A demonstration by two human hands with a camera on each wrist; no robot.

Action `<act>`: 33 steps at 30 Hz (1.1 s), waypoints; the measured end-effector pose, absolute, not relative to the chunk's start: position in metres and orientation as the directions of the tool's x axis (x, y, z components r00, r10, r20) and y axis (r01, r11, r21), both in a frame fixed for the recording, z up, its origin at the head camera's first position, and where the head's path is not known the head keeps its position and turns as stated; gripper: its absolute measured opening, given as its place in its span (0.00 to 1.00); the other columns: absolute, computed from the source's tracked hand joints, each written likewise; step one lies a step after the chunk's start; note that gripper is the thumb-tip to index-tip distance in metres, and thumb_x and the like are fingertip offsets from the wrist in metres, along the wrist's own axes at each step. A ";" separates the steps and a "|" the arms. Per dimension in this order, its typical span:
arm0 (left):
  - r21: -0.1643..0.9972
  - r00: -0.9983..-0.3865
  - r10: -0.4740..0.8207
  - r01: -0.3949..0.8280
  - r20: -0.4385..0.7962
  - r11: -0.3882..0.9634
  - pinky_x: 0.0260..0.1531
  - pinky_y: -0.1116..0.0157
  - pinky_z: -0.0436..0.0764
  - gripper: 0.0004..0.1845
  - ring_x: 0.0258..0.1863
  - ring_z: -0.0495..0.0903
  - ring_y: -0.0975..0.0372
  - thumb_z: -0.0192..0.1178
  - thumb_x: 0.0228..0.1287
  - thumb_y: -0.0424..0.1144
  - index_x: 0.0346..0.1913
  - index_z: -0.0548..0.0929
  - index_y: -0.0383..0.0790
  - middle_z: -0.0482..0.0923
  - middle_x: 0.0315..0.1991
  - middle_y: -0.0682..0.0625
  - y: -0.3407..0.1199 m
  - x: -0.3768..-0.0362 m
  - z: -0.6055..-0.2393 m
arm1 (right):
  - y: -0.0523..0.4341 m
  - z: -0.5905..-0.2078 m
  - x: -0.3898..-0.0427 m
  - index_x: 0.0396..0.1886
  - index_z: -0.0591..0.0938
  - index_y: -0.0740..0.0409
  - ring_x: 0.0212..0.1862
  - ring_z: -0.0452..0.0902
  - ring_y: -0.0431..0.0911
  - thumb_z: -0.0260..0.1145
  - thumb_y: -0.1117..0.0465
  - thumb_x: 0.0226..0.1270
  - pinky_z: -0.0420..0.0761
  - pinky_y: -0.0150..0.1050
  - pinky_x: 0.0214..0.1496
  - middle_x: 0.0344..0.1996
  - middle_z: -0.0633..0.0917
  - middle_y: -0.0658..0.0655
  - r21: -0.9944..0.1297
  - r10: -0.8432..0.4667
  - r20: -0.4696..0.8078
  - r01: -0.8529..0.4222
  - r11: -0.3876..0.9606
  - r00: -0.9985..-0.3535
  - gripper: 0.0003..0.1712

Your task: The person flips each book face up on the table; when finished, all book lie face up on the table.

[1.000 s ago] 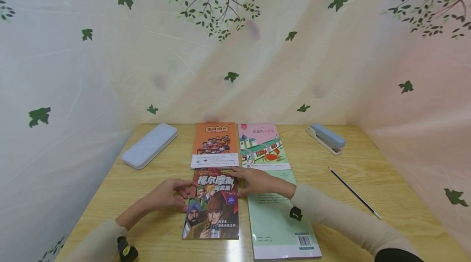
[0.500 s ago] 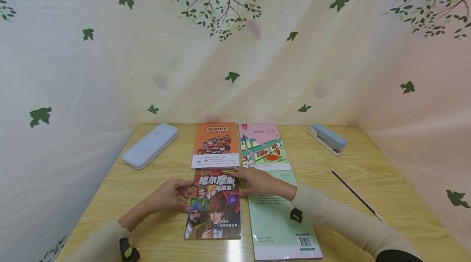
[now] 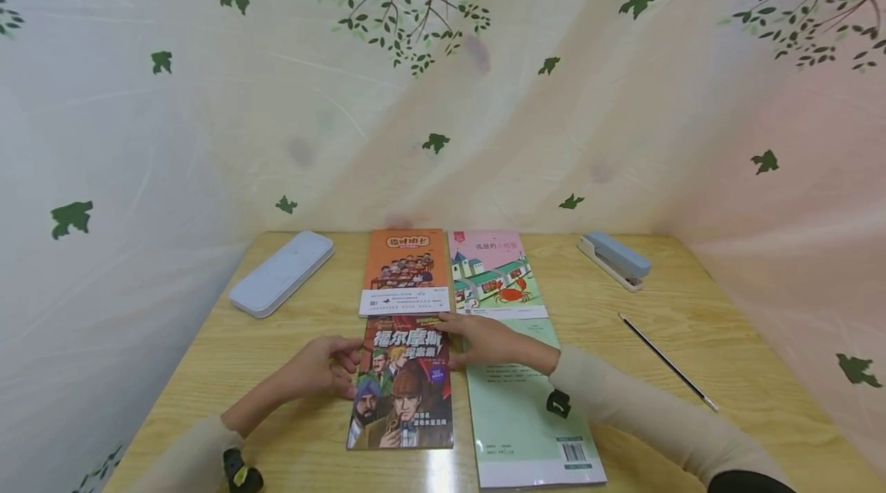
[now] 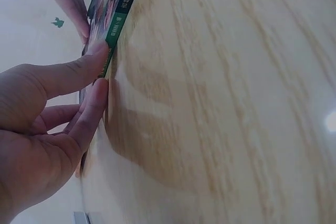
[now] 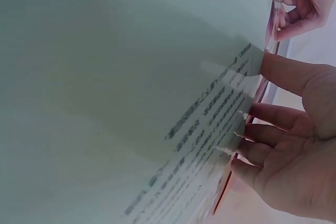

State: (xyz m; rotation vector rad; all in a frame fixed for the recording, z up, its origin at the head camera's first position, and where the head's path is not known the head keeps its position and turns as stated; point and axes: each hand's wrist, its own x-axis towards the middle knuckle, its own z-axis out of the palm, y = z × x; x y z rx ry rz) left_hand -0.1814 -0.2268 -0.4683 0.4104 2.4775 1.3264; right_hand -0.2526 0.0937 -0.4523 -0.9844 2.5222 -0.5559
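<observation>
A dark red comic-style book (image 3: 401,401) with a detective in a brown cap on its cover lies flat on the wooden table (image 3: 277,431). My left hand (image 3: 311,366) touches its left edge with thumb and fingertips. In the left wrist view those fingertips meet the green spine (image 4: 113,32). On the opposite side my right hand (image 3: 487,343) rests its fingers along the book's right edge, one near the top corner. Its palm is over the pale green book (image 3: 529,416). The right wrist view shows these fingers (image 5: 265,135) fairly straight along the edge.
Behind lie an orange book (image 3: 408,266) and a pink book with a red crab (image 3: 491,254). A pale pencil case (image 3: 284,274) sits back left. At the right are a blue stapler (image 3: 614,258) and a pencil (image 3: 664,358). A patterned curtain (image 3: 429,185) borders the table's back.
Over the last second the lower end of the detective book has shifted slightly to the right, so it lies straighter. Both hands stay at its sides.
</observation>
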 end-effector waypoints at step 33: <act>0.901 -0.843 0.536 0.197 -0.045 0.386 0.50 0.73 0.85 0.49 0.60 0.79 0.49 0.79 0.52 0.39 0.75 0.66 0.32 0.74 0.63 0.39 -0.097 -0.157 -0.466 | 0.180 -0.428 -0.274 0.76 0.69 0.56 0.78 0.61 0.60 0.72 0.51 0.68 0.66 0.61 0.76 0.77 0.68 0.60 -0.507 -0.694 -0.143 -0.550 0.664 -0.706 0.40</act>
